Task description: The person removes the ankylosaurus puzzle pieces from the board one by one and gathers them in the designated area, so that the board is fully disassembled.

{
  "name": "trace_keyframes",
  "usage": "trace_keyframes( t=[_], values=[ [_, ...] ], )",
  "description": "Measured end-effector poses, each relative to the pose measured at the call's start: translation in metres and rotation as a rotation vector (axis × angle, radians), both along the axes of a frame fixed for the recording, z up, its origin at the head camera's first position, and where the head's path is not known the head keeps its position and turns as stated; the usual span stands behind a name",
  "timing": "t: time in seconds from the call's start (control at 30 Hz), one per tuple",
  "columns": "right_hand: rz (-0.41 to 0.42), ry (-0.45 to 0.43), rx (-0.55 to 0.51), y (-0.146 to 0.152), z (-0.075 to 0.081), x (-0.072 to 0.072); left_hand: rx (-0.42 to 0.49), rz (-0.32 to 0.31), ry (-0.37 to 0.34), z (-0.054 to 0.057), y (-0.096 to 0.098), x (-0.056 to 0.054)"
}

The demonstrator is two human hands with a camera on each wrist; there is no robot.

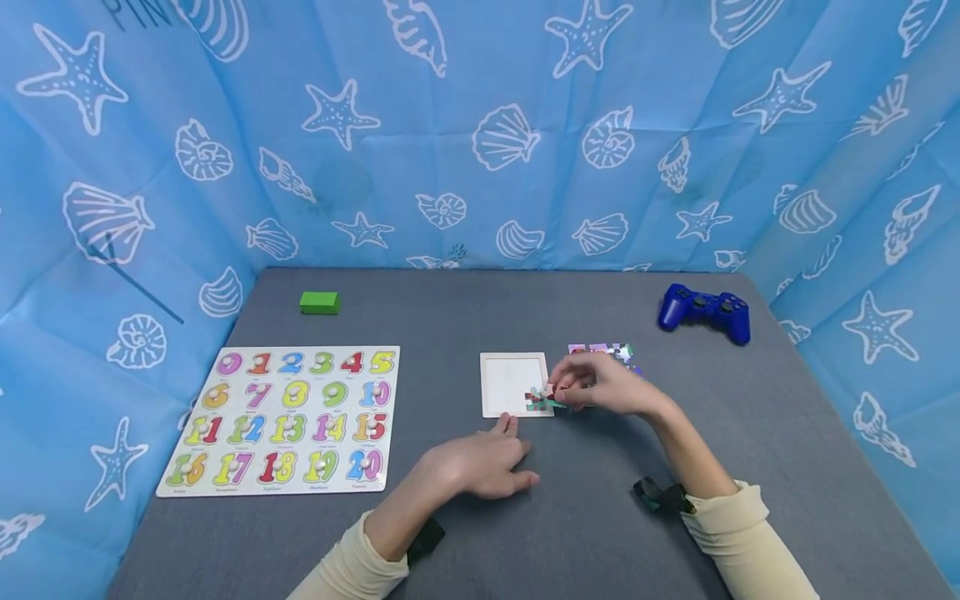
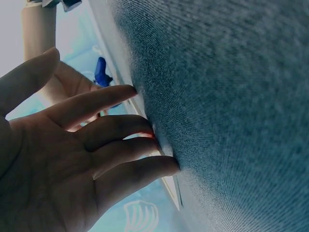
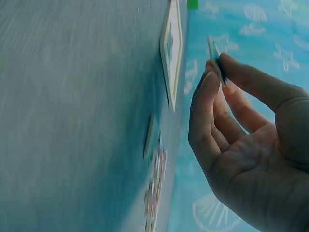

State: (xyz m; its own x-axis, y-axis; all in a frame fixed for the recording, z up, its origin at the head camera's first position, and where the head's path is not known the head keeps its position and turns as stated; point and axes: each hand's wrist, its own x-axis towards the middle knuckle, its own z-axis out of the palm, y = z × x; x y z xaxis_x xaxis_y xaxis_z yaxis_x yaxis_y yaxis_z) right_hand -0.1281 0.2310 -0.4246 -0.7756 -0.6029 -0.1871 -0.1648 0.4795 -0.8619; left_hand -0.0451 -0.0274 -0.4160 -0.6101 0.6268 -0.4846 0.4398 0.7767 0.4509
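Note:
A small white puzzle frame (image 1: 513,375) lies near the middle of the table, with a few joined jigsaw pieces (image 1: 536,401) in its lower right corner. My right hand (image 1: 600,383) is over the frame's right edge and pinches a jigsaw piece (image 3: 216,59) between thumb and fingertips; in the right wrist view the piece is held above the table. My left hand (image 1: 491,462) rests on the table, fingers extended, fingertips right at the frame's lower edge. Loose puzzle pieces (image 1: 600,349) lie beyond my right hand, which partly hides them.
A number peg board (image 1: 285,421) lies on the left of the grey table (image 1: 465,317). Behind it sits a green block (image 1: 319,302). A blue game controller (image 1: 705,312) is at the back right. A blue curtain (image 1: 450,133) surrounds the table's back and sides.

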Motion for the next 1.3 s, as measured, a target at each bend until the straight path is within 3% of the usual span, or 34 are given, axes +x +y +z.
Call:
trace_keyframes(
  t=[0.1,0.3,0.6,0.93,1.3],
  values=[
    [-0.032,-0.026,0.019,0.016,0.005,-0.001,-0.003,0.011,-0.002,0.006,0.0,0.002],
    [-0.092,-0.055,0.035,0.044,0.013,0.002,-0.003,0.013,-0.009,0.006,-0.001,0.002],
    [-0.127,-0.073,0.076,0.079,0.008,0.006,0.004,0.004,0.0,0.007,-0.001,0.003],
    [-0.14,-0.06,0.122,0.088,-0.003,0.008,0.004,0.011,-0.017,0.009,-0.001,0.003],
    [-0.127,-0.046,0.104,0.088,-0.008,0.008,0.006,0.001,0.005,0.007,0.0,0.004]
  ],
)
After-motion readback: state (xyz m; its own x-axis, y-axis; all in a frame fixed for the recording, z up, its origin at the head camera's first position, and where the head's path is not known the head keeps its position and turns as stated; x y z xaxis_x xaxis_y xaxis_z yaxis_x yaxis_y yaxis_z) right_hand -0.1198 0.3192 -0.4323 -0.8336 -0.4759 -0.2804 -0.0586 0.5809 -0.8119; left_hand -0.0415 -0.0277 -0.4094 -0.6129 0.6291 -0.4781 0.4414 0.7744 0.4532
